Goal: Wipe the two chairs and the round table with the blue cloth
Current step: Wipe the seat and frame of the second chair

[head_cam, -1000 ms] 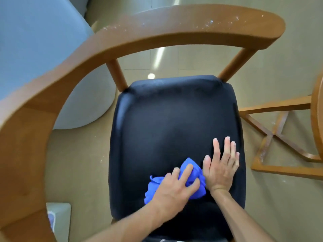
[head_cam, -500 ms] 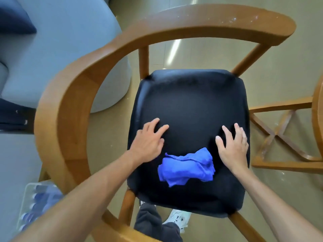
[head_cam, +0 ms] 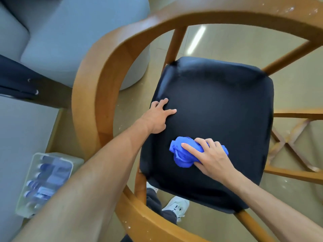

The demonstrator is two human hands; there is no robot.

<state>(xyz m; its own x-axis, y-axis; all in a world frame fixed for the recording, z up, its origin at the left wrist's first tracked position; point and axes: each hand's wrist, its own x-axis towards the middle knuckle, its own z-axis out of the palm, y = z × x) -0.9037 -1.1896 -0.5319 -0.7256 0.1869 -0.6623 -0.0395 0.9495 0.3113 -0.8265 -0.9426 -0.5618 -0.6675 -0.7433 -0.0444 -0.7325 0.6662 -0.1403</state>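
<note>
The curved brown wooden chair back (head_cam: 97, 95) runs off the top and bottom edges. The crumpled blue cloth (head_cam: 183, 154) is partly hidden under the right hand (head_cam: 208, 158). The clear plastic box of bottles (head_cam: 43, 182) at lower left is blurred.

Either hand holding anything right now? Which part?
The right hand grips the bunched blue cloth across its top, against the chair seat. The left hand only rests on the seat.

The chair (head_cam: 97, 95) has a smooth, varnished wooden frame flecked with pale specks, and a dark seat (head_cam: 218, 105) of matt leather-like covering; the blue cloth (head_cam: 185, 154) on it is soft, crumpled fabric; the floor (head_cam: 227, 44) is glossy, catching a light streak
</note>
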